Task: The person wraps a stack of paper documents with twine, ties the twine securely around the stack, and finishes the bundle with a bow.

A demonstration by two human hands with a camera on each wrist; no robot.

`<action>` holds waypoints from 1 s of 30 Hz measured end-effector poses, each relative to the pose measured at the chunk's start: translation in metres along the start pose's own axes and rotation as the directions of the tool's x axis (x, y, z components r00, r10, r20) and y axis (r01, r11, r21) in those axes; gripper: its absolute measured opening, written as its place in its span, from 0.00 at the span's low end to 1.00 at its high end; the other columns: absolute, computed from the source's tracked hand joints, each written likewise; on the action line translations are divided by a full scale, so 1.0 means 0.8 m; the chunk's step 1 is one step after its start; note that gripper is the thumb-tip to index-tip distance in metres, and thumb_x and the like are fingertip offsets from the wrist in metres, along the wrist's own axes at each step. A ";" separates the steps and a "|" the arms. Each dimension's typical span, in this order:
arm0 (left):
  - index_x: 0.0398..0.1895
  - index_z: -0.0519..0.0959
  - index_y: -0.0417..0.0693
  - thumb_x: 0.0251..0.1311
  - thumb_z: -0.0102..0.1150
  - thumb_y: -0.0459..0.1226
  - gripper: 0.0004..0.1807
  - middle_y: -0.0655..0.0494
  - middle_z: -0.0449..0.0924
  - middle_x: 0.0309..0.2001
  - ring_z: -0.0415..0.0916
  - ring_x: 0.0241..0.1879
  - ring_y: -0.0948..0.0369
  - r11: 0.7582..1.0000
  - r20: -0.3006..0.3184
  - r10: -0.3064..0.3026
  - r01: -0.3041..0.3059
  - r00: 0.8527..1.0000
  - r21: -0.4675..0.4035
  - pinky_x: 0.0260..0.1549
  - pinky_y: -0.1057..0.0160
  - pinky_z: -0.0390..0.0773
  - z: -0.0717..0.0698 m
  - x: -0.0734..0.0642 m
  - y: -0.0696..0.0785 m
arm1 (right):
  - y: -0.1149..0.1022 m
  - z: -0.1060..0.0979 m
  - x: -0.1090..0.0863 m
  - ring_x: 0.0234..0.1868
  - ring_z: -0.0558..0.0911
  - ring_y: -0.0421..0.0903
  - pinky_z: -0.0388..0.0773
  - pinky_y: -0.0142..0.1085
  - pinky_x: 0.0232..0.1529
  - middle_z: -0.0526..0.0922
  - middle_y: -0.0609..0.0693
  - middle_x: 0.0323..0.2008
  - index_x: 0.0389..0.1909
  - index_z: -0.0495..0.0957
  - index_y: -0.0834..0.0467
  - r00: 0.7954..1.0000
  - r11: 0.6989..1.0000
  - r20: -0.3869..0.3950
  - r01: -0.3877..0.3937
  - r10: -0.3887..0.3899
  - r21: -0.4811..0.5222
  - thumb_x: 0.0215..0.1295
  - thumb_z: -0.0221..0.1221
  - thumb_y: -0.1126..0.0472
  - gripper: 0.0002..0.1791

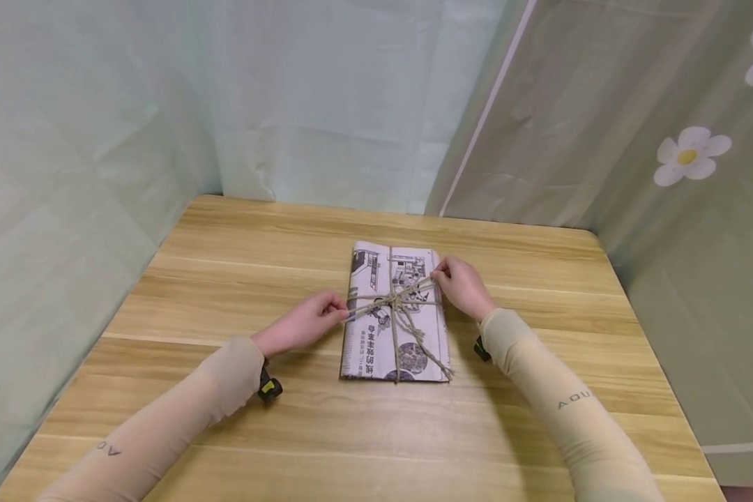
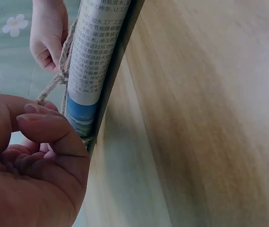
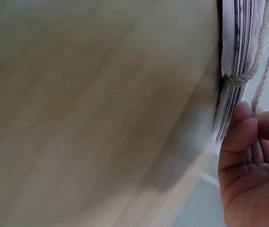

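A folded stack of newspapers [image 1: 367, 348] lies on the table, bound crosswise with brown twine [image 1: 396, 348]. The twine is knotted near the middle of the stack, and loose ends trail toward its lower right corner. My left hand [image 1: 307, 321] pinches one strand at the stack's left edge, between thumb and forefinger. At the right edge my right hand [image 1: 461, 282] pinches another strand. Both strands run fairly straight from the knot to the fingers. In the right wrist view, a twine loop [image 3: 238, 80] wraps around the layered paper edges [image 3: 241, 38].
The wooden table [image 1: 226, 244] has light grain and rounded far corners. Pale green curtains [image 1: 351, 104] hang behind it and along both sides, with white flowers [image 1: 692, 156] printed at the right. A dark wrist device [image 1: 268, 385] sits at the left cuff.
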State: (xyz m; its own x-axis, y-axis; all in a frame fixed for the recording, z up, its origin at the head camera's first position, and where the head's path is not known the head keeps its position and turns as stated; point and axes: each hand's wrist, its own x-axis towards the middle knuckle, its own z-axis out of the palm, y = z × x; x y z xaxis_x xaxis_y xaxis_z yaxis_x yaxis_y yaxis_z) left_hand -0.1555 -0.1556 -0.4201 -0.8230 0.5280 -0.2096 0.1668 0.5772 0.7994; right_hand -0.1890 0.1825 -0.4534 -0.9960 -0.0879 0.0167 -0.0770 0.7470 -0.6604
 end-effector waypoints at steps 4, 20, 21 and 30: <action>0.47 0.77 0.44 0.75 0.55 0.39 0.08 0.49 0.77 0.39 0.72 0.38 0.56 1.000 0.018 -0.007 0.007 1.000 0.007 0.41 0.57 0.77 -0.003 -0.002 0.001 | 0.003 -0.002 -0.002 0.35 0.77 0.51 0.75 0.44 0.39 0.81 0.55 0.36 0.42 0.78 0.61 1.000 1.000 -0.021 0.004 -0.004 -0.010 0.77 0.57 0.59 0.08; 0.47 0.77 0.42 0.75 0.54 0.38 0.08 0.49 0.77 0.38 0.72 0.36 0.57 0.999 0.023 -0.002 0.001 1.000 0.038 0.38 0.58 0.77 -0.008 0.003 -0.009 | 0.009 -0.006 -0.010 0.39 0.79 0.53 0.76 0.47 0.43 0.82 0.56 0.40 0.45 0.77 0.62 1.000 1.000 -0.029 0.004 -0.005 -0.017 0.78 0.56 0.59 0.09; 0.47 0.77 0.43 0.75 0.54 0.38 0.07 0.49 0.77 0.38 0.73 0.37 0.57 0.999 0.021 -0.004 0.003 1.000 0.045 0.39 0.58 0.78 -0.008 0.003 -0.008 | 0.010 -0.007 -0.011 0.39 0.78 0.52 0.76 0.46 0.42 0.82 0.56 0.39 0.44 0.77 0.62 1.000 1.000 -0.031 0.005 -0.005 -0.015 0.78 0.56 0.59 0.09; 0.47 0.75 0.42 0.76 0.53 0.37 0.07 0.47 0.77 0.40 0.74 0.39 0.56 0.994 -0.004 0.046 -0.046 0.999 0.096 0.43 0.56 0.79 -0.018 0.008 0.000 | 0.008 -0.013 -0.013 0.35 0.77 0.51 0.75 0.43 0.37 0.81 0.54 0.37 0.43 0.78 0.60 0.999 1.000 -0.037 0.007 -0.007 0.000 0.78 0.56 0.58 0.09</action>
State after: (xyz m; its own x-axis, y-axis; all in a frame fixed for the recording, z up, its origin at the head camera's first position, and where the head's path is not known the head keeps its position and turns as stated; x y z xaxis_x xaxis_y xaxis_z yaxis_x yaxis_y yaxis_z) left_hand -0.1685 -0.1613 -0.4129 -0.8166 0.5516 -0.1700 0.2556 0.6096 0.7504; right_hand -0.1796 0.1951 -0.4500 -0.9964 -0.0682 0.0493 -0.0838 0.7465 -0.6601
